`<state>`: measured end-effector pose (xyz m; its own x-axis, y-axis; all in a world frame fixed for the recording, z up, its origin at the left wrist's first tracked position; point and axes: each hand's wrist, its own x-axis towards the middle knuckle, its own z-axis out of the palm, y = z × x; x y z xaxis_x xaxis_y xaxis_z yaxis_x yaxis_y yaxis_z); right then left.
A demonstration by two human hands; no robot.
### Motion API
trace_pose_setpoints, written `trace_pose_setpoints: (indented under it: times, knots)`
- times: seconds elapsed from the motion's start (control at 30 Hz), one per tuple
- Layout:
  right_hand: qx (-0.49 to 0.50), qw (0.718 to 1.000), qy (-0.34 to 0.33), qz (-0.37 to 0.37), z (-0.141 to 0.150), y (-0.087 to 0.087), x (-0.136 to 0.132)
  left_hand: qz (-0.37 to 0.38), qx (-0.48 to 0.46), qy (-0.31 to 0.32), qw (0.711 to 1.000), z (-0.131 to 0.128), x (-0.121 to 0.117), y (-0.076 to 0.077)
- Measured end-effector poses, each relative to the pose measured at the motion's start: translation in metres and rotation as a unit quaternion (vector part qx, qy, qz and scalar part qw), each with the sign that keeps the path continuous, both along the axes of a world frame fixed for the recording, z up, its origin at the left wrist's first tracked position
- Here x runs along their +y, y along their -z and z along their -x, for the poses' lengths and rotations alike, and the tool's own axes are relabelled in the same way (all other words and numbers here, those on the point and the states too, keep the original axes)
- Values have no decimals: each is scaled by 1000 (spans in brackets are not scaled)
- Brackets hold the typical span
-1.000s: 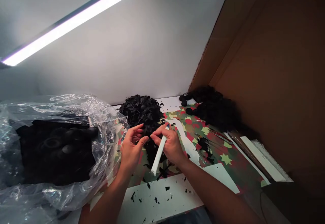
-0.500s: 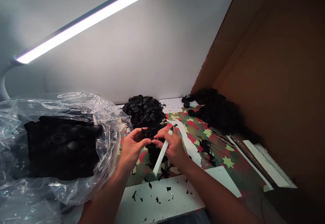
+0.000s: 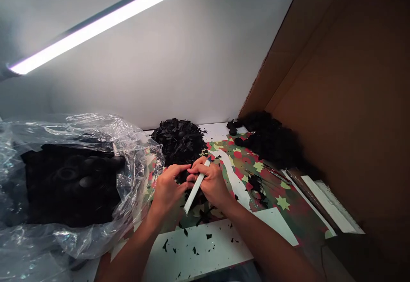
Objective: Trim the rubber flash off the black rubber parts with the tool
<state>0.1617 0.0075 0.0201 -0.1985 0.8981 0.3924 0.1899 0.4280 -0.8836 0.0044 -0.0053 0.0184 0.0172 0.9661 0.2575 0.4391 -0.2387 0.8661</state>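
My left hand [image 3: 168,187] is closed around a small black piece [image 3: 182,176], pinched between thumb and fingers; its exact shape is mostly hidden. In my right hand [image 3: 214,182] lies a slim white-handled tool [image 3: 193,194], slanting down to the left, with its dark end up near the knuckles. The fingertips of both hands meet at the black piece. Just behind them rises a heap of black scraps [image 3: 179,139]. Below, loose black trimmings [image 3: 209,236] are scattered over a white sheet [image 3: 224,254].
On the left, a clear plastic bag [image 3: 136,145] holds black rounded parts [image 3: 86,181]. More black material [image 3: 275,143] is piled at the back right by a cardboard wall [image 3: 346,81]. Thin tools [image 3: 277,173] and white strips [image 3: 333,205] lie on the patterned cover [image 3: 307,218]. A lit lamp [image 3: 102,24] hangs above.
My fingers have closed in around the black piece, and the right hand with the white tool has shifted slightly left. The whole view has moved a little.
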Motion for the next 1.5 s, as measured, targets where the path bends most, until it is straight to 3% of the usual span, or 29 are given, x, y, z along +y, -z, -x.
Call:
trace_pose_setpoints:
  times: [0.1, 0.27, 0.4, 0.53, 0.7, 0.77, 0.83, 0.9, 0.97, 1.1, 1.2, 1.3, 1.5]
  knots:
    - [-8, 1000, 24, -8, -4, 0, 2, 39, -30, 40, 998, 1, 2, -1]
    - [-58, 994, 83, -37, -7, 0, 6, 46, -54, 4, 997, -5, -6, -1]
    - [-53, 994, 98, -11, -2, 1, 4, -48, -39, -37, 997, -12, -13, -4]
    - [-16, 993, 111, 17, 0, 1, 7, -143, -35, -39, 988, -17, -17, -9]
    - [18, 972, 206, 109, -33, 6, 39, -236, -91, -3, 967, -10, -21, -12]
    - [7, 975, 184, 127, -49, 11, 51, -167, -119, -14, 979, -5, -19, -11]
    - [-18, 982, 129, 139, -57, 17, 57, -50, -142, -25, 988, -1, -15, -9]
    - [-44, 985, 85, 145, -58, 22, 57, 43, -166, -24, 985, 2, -9, -7]
    - [-63, 985, 73, 146, -55, 25, 53, 90, -191, -20, 977, 4, -4, -6]
    - [-9, 990, 78, 114, -50, 16, 38, 122, -216, -17, 969, 7, 0, -5]
    - [57, 994, -5, 92, -45, 0, 22, 136, -218, -12, 966, 8, 2, -3]
    - [14, 998, -30, 58, -39, -11, 8, 144, -222, -6, 964, 9, 3, -1]
    - [20, 999, -31, 38, -29, -9, -3, 139, -197, 0, 971, 7, 1, -4]
